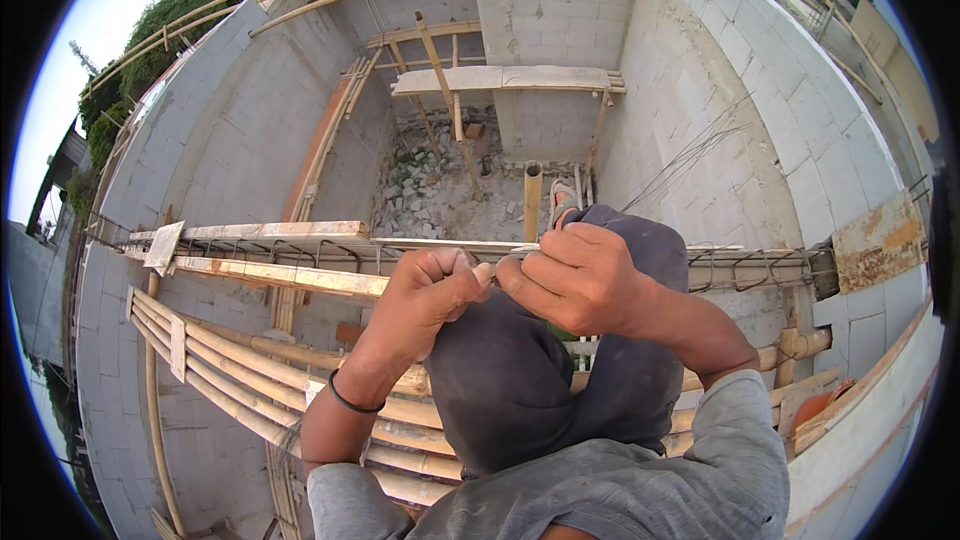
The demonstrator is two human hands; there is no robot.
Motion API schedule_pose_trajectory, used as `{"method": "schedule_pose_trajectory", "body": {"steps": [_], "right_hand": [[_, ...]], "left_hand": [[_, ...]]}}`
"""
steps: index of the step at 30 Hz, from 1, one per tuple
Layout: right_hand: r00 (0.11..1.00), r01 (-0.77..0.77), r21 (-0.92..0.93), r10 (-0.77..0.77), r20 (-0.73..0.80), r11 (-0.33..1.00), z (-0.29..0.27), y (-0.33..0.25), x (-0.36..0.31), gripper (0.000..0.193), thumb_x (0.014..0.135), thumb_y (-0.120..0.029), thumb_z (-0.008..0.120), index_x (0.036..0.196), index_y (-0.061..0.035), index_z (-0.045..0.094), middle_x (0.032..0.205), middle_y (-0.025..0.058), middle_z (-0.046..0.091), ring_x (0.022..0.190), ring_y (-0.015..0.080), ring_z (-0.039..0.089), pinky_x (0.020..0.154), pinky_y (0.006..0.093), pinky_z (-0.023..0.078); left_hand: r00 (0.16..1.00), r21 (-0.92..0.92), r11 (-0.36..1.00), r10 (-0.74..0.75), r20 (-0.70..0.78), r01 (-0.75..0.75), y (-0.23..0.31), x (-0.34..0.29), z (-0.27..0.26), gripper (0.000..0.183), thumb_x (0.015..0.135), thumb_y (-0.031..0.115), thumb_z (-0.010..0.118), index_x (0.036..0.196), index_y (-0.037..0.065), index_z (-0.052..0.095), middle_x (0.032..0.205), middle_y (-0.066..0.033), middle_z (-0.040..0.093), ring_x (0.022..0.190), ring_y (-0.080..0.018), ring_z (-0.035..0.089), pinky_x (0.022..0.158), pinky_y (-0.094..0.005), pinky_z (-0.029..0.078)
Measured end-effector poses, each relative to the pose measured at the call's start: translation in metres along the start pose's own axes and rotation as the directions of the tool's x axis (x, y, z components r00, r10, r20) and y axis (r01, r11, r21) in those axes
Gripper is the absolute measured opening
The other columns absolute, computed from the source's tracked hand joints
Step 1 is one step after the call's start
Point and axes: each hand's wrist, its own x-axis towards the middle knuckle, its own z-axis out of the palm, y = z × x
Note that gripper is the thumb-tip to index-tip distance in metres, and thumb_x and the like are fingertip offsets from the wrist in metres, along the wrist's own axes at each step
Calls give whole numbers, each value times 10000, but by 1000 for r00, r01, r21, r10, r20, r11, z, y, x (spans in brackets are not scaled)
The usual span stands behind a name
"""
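My left hand [428, 292] and my right hand [578, 275] are raised close together in front of my knees, with the fingertips nearly meeting. Thumb and fingers are pinched closed on both hands. Something thin and pale seems to show between the fingertips, but it is too small to name. Just beyond my hands runs a long wooden formwork board [270, 276], with a steel rebar cage [330, 250] lying along it. My legs, in dark trousers [500, 380], are bent beneath my hands, and one sandaled foot [563, 200] rests past the beam.
Bamboo poles [235, 360] form a platform under me. Grey block walls [560, 25] enclose a deep room with rubble [425, 175] on its floor. A bamboo post [532, 202] stands upright just past the beam. Farther off is a plank scaffold [500, 78]. Loose wires [690, 155] hang at the right wall.
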Motion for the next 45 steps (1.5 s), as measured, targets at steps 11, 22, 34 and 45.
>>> {"method": "schedule_pose_trajectory", "body": {"steps": [11, 22, 34, 45], "right_hand": [[989, -143, 143, 135, 65, 979, -7, 0, 1, 216, 634, -115, 717, 839, -65, 669, 627, -17, 460, 550, 137, 464, 459, 284, 393], [999, -43, 12, 43, 14, 999, -13, 0, 9, 194, 648, -126, 683, 829, -58, 661, 640, -8, 415, 600, 143, 459, 493, 265, 410], [968, -142, 136, 109, 224, 980, 8, 40, 5, 162, 743, -192, 680, 901, -158, 675, 667, -12, 504, 622, 157, 565, 498, 305, 449], [907, -421, 129, 416, 69, 898, -19, 101, -2, 179, 839, -120, 686, 995, -33, 702, 829, 98, 713, 718, 236, 687, 622, 314, 533]], "left_hand": [[447, 903, -88, 846, 290, -420, -19, -5, 24, 199, 814, 3, 703, 1000, -24, 636, 903, -147, 655, 733, -264, 666, 623, -306, 533], [522, 893, -141, 768, 371, -427, -11, -10, 25, 338, 698, -66, 683, 1025, -12, 619, 889, -119, 626, 651, -254, 623, 548, -338, 488], [769, 833, 278, 591, 244, -479, 13, 6, -14, 72, 861, 4, 631, 922, -34, 625, 794, -130, 626, 681, -266, 610, 611, -333, 466], [749, 906, 314, 663, 3, -282, 6, 9, -139, 351, 983, 231, 564, 765, -29, 472, 640, -113, 429, 574, -215, 363, 546, -320, 364]]}}
